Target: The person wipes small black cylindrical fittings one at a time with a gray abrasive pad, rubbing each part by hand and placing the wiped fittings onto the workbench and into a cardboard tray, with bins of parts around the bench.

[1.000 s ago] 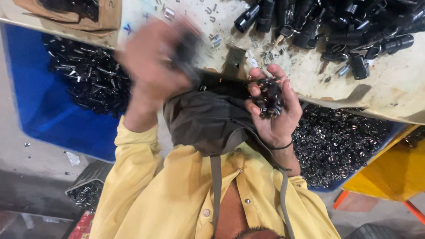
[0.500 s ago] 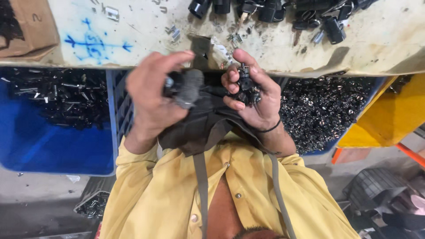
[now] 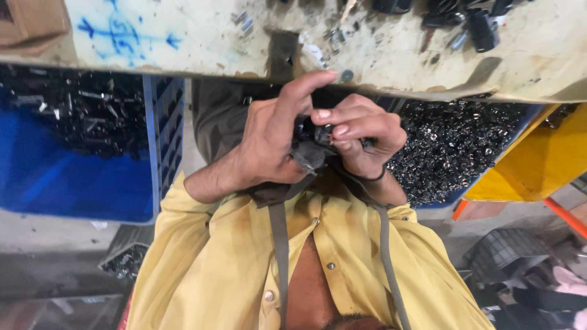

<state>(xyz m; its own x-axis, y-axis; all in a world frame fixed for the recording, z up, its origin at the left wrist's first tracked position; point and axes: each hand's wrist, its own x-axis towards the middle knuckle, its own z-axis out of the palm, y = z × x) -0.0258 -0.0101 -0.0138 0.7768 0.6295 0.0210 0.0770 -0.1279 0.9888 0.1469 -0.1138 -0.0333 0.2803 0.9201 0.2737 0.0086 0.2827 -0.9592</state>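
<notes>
Gripping together now: left hand [image 3: 269, 143] and right hand [image 3: 361, 137] meet just under the workbench edge [image 3: 183, 61], fingers curled round a small black metal part [image 3: 321, 135] pinched between them. Left index finger sticks up toward the bench; the rest of that hand is closed on the part and on a dark cloth piece [image 3: 309, 157] hanging below it. Right hand is closed too, thumb and forefinger on the part's right end.

Vs 0.5 s ago: hands were apart, left holding the dark piece, right cupping a bunch of small black parts; now pressed together, and can't tell if that bunch is in the right palm. Camera view also sits closer and has shifted.

Blue crate [image 3: 79, 165] of black parts at left, heap of small black metal pieces [image 3: 452, 153] at right, yellow bin [image 3: 538, 165] beside it. Yellow shirt [image 3: 214, 269] below, grey strap over it.
</notes>
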